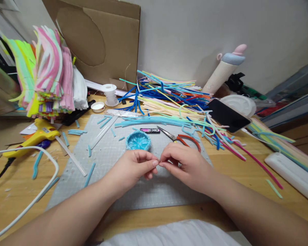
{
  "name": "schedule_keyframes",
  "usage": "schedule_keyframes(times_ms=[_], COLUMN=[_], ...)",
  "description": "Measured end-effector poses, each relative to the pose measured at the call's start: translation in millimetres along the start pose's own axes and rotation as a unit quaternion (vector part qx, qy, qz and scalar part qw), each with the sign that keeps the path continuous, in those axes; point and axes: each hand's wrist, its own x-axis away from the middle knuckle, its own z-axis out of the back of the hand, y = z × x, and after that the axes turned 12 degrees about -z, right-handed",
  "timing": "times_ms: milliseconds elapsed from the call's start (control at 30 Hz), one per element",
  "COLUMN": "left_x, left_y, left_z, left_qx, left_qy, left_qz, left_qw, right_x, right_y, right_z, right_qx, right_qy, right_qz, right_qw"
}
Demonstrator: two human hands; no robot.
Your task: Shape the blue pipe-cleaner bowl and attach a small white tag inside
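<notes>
In front of the blue bowl (138, 141), the left hand (136, 166), nearer it, and right hand (187, 165) are pinched, any held item indiscernible.

I see a light-blue fuzzy bowl (138, 140) before me, on a grey cutting mat (128, 198) lined with a fine grid. My counter (238, 174) is yellow-brown with wood grain. To the right, the scissors (190, 139) have orange-red handles; the phone (227, 115) is black. At left I have a yellow glue gun (36, 136) and, farther, fuzzy-stem bundles (48, 58) in pink, white, yellow and green.
</notes>
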Motion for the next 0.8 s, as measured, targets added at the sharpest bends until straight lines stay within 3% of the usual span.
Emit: schedule_keyframes(times_ms=[267, 567, 800], left_x=[-0.3, 0.8, 2.2], left_y=[-0.8, 3.8, -0.1], left_z=[2.6, 2.2, -0.5], left_qx=[-0.042, -0.054, 0.039], left_qy=[-0.009, -0.023, -0.03], left_qz=[-0.026, -0.002, -0.015], left_qw=[0.999, 0.998, 0.999], right_x=[-2.0, -1.7, -1.8], right_y=[4.9, 6.2, 8.4], right_z=[3.9, 6.1, 2.4], right_qx=[-0.012, -0.009, -0.025], right_qy=[-0.015, -0.006, 0.011], right_qz=[0.057, 0.1, 0.088], right_qw=[0.998, 0.995, 0.996])
